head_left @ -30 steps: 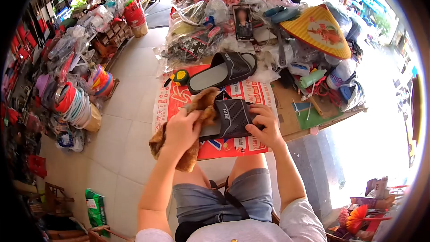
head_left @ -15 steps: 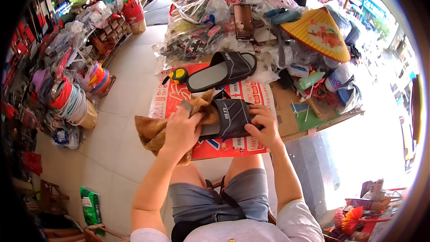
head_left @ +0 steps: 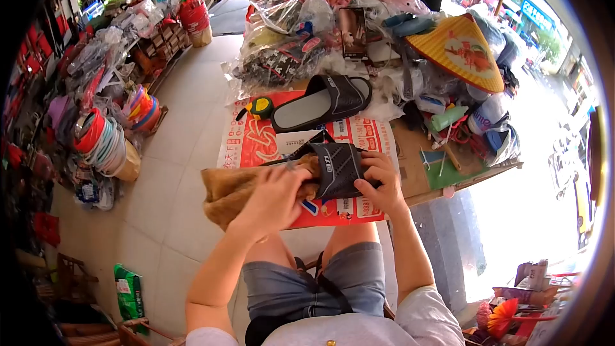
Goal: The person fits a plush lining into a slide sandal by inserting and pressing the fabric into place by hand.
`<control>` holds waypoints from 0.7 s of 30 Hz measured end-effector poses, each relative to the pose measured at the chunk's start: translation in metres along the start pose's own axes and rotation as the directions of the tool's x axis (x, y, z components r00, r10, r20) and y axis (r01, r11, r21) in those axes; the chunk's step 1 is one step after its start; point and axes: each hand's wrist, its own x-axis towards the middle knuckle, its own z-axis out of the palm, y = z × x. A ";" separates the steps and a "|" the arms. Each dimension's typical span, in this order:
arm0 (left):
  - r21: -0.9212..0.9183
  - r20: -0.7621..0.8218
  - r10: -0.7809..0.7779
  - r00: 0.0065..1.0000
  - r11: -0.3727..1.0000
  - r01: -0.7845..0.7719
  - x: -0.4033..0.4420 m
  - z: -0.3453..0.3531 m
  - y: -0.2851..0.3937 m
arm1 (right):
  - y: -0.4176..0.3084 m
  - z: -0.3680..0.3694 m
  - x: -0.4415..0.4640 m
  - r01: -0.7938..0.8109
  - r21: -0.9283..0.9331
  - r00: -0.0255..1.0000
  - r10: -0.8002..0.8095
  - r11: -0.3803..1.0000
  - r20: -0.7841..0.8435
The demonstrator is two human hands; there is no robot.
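A black slide sandal (head_left: 338, 170) lies over the red printed sheet (head_left: 256, 138) near the table's front edge. My right hand (head_left: 380, 181) grips its right end, fingers on top and thumb at the near side. My left hand (head_left: 274, 193) is closed on a brown fluffy cloth (head_left: 229, 192), pressing it onto the sandal's left part, which the cloth hides. The cloth's loose end hangs out to the left. Behind, a second black sandal with a grey insole (head_left: 307, 109) lies beside a yellow and black tape measure (head_left: 261, 108).
Plastic-wrapped goods (head_left: 282, 45) are heaped at the back of the table, with a phone (head_left: 352, 33) leaning there. A yellow conical hat (head_left: 464, 51), a green bottle (head_left: 448, 117) and a wooden-handled tool are at the right. Buckets (head_left: 102, 141) stand at the left.
My left hand has moved right with the cloth, toward the sandal's strap, and the cloth now covers more of the insole. My right hand keeps its hold. The phone's picture has changed.
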 end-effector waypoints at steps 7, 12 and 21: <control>0.151 -0.038 0.052 0.998 0.988 -0.046 -0.010 0.001 -0.012 | -0.003 -0.001 0.000 -0.007 0.006 1.000 0.007 1.000 -0.001; 0.240 0.047 0.032 0.998 0.970 -0.042 -0.028 -0.017 -0.037 | -0.002 -0.001 -0.001 -0.006 0.019 1.000 0.006 1.000 -0.003; 0.253 -0.207 -0.049 0.977 0.962 0.102 -0.025 -0.053 -0.012 | -0.002 0.001 0.000 -0.022 0.027 1.000 0.023 0.999 -0.010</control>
